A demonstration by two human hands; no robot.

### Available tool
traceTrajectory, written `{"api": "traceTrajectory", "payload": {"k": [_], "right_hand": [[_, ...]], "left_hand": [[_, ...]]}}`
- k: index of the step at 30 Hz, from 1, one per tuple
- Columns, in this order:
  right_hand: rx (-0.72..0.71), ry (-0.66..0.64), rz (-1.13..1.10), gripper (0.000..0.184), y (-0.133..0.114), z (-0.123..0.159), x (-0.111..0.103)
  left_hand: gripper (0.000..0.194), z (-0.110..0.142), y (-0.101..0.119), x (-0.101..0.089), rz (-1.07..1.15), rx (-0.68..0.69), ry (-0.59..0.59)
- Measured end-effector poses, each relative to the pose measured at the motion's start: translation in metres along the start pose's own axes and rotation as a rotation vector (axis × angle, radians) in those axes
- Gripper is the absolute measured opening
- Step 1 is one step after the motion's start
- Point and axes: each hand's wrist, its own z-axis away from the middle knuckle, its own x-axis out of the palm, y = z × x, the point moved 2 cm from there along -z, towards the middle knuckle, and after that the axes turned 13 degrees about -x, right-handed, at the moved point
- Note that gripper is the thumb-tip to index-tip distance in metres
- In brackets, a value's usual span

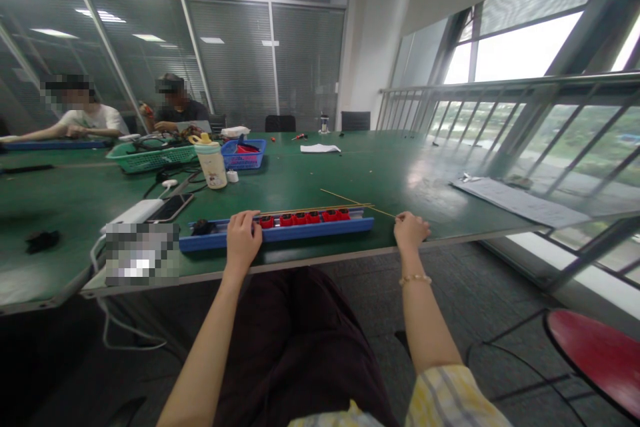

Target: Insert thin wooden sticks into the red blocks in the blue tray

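Observation:
A long, narrow blue tray (320,233) lies along the near edge of the table. Several red blocks with dark tops (299,218) sit in a row inside it, and a black lump (203,227) rests at its left end. My left hand (244,239) is closed over the tray, left of the red blocks; its fingertips are partly hidden. In a pinch, my right hand (412,231) holds the end of a thin yellowish stick (345,197), which slants up and left beyond the tray. Another thin stick (315,209) runs along the tray's far side.
On the green table (390,173) stand a cup (211,163), green basket (150,159) and blue basket (253,155). Left lie a phone (171,207) and white power strip (131,215). A clipboard with papers (520,200) lies right. Two people sit at far left.

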Motion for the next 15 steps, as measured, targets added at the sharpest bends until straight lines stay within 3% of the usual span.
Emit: {"api": "traceTrajectory", "payload": {"k": [15], "right_hand": [[0.051,-0.121,0.223,0.035,-0.0105,0.0038,-0.0040]], "left_hand": [[0.031,0.0000,-0.0032,0.0027,-0.024,0.003,0.002]]}}
